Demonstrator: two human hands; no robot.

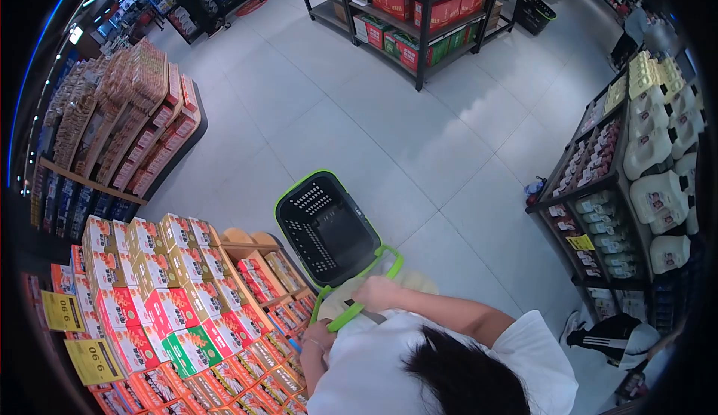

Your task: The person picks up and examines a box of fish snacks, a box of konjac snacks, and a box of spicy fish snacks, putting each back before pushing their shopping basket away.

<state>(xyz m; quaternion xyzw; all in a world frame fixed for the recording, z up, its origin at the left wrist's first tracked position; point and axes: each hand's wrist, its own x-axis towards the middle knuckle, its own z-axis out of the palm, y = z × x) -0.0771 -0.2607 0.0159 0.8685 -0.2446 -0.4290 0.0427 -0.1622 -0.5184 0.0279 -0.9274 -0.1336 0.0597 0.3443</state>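
A dark shopping basket with a bright green rim hangs or stands in front of me, tilted, and its inside shows no goods. My left hand is closed at the end of the basket's green handle, beside the stacked boxes. Across my body reaches my right forearm, and my right hand is curled just behind the basket's near rim. What its fingers hold, if anything, is hidden. Pale cloth shows around that hand. Dark hair and a white shirt cover the lower middle.
Stacked red, white and green boxes with yellow price tags stand close on my left. Packaged goods fill a rack farther left. A black shelf stands ahead, and an egg-carton display on the right. Other people stand at the edges.
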